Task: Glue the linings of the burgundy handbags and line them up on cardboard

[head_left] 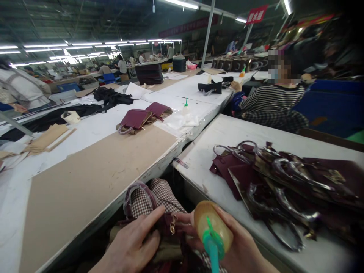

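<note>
A glue bottle with yellowish contents and a green nozzle is held in my right hand, its nozzle tipped down toward me. Those fingers also reach the edge of a maroon handbag lying on my lap. Gripping the bag from the other side is my left hand, thumb and fingers pressed on its top edge. A gold clasp hangs between my hands. The bag's plastic-wrapped handle stands up over my checkered trousers. Its lower body is partly hidden by my hands.
Several maroon bags with wrapped handles are piled on the right table. Two more maroon bags and another green-tipped bottle are on the left table. A person in stripes sits at the right.
</note>
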A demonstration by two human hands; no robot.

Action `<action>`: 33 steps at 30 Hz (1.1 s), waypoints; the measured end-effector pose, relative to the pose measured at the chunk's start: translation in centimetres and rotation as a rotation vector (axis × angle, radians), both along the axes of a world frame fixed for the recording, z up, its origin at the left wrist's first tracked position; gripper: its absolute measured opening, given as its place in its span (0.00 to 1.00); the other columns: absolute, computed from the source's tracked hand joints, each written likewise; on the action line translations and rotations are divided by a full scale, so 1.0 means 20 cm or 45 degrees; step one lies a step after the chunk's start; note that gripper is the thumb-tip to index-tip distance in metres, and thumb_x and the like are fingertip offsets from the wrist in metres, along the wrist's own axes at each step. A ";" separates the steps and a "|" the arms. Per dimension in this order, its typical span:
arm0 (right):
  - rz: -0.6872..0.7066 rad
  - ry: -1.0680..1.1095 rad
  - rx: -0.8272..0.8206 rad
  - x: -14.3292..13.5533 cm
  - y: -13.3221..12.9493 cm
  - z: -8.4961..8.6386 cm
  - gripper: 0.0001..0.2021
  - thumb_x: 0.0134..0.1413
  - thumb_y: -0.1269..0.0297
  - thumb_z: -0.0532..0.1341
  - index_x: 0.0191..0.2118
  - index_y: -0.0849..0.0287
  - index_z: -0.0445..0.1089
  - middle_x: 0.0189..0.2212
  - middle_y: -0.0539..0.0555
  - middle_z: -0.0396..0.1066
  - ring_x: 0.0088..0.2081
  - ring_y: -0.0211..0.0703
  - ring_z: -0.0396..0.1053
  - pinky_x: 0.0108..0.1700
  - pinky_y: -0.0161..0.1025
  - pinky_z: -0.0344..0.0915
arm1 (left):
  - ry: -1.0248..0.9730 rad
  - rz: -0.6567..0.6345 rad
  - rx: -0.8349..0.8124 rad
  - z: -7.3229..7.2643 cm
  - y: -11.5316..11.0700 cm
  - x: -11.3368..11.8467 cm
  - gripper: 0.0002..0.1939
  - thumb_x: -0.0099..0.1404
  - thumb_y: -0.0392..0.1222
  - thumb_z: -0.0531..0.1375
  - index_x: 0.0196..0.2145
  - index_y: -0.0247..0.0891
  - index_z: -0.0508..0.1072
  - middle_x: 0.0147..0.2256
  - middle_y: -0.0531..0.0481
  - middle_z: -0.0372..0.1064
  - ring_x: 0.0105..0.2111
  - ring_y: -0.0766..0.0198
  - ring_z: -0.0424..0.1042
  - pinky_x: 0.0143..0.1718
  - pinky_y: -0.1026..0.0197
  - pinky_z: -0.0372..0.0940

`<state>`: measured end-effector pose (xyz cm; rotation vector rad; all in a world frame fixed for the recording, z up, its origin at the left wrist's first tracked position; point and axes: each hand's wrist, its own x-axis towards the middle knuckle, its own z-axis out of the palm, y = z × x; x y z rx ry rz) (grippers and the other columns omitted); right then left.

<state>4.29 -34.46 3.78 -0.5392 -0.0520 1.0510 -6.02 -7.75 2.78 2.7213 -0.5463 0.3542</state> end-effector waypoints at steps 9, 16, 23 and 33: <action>-0.073 0.006 -0.069 0.06 0.05 0.09 0.19 0.62 0.51 0.67 0.47 0.63 0.80 0.47 0.64 0.80 0.49 0.55 0.77 0.57 0.46 0.64 | 0.028 -0.438 0.502 0.17 -0.07 0.09 0.16 0.76 0.38 0.47 0.51 0.39 0.73 0.61 0.43 0.70 0.40 0.55 0.73 0.35 0.55 0.72; -0.082 -0.070 -0.051 0.06 0.06 0.08 0.22 0.68 0.51 0.60 0.53 0.66 0.75 0.57 0.70 0.73 0.54 0.65 0.73 0.60 0.58 0.61 | 0.000 -0.246 0.293 0.14 -0.11 0.09 0.17 0.77 0.35 0.45 0.46 0.42 0.73 0.51 0.44 0.75 0.36 0.60 0.73 0.33 0.60 0.73; -0.117 0.026 0.031 0.04 0.04 0.00 0.24 0.66 0.46 0.60 0.49 0.65 0.76 0.55 0.68 0.74 0.47 0.64 0.76 0.51 0.56 0.70 | 0.157 -0.207 -0.084 0.21 0.02 0.01 0.03 0.75 0.38 0.56 0.40 0.39 0.68 0.46 0.43 0.74 0.40 0.60 0.75 0.39 0.61 0.70; -0.368 -0.025 -0.284 0.05 0.10 0.10 0.18 0.50 0.51 0.75 0.43 0.56 0.79 0.24 0.53 0.72 0.22 0.38 0.63 0.23 0.33 0.63 | 0.432 0.168 -0.847 0.49 0.45 -0.13 0.30 0.63 0.67 0.63 0.22 0.40 0.58 0.28 0.50 0.72 0.29 0.61 0.71 0.33 0.57 0.70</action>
